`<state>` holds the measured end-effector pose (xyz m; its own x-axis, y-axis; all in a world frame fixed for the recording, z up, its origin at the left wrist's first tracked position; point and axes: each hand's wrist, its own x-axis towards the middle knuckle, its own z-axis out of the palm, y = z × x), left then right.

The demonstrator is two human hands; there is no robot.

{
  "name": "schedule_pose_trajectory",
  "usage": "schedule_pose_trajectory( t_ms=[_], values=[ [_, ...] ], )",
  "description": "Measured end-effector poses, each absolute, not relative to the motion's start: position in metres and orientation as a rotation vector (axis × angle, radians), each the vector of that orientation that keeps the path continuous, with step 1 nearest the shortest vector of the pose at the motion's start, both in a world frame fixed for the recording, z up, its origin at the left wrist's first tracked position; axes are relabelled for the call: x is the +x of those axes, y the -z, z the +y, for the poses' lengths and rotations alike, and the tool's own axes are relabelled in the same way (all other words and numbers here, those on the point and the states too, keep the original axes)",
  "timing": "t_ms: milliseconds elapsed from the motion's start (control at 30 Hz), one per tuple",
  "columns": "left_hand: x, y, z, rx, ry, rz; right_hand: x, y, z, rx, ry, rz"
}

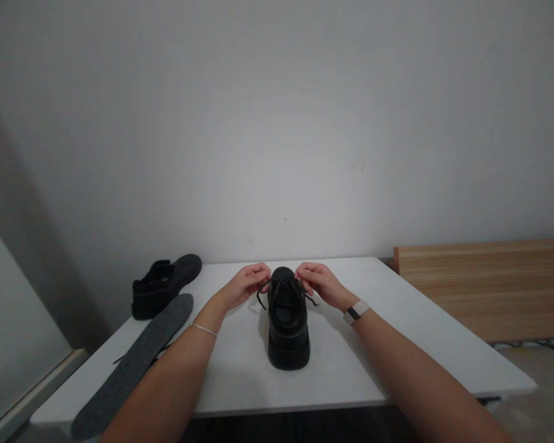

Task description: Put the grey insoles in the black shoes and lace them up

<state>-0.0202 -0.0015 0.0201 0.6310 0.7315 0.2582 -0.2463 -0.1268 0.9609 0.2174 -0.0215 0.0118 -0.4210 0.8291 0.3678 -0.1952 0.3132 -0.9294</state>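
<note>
A black lace-up shoe stands upright on the white table, heel towards me and toe towards the wall. My left hand is at the left of its lacing, fingers pinched on the dark shoelace, whose end hangs below. On the opposite side my right hand pinches the lace too, and another loose end sticks out to the right. Both hands are level with the front of the shoe. Its opening faces up, and the inside is dark.
A second black shoe sits at the table's far left. In front of it lies a long grey felt insole, partly behind my left forearm, with a thin dark cord beside it. The white table meets the wall; wooden boards stand at right.
</note>
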Motion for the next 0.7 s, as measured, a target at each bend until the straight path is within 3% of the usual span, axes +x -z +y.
schedule_pose_trajectory(
  t_ms=[700],
  values=[
    [-0.0183,-0.0139,0.0053,1.694,-0.823,0.673,0.2186,-0.0046,-0.0152,-0.82,-1.107,-1.801]
  ],
)
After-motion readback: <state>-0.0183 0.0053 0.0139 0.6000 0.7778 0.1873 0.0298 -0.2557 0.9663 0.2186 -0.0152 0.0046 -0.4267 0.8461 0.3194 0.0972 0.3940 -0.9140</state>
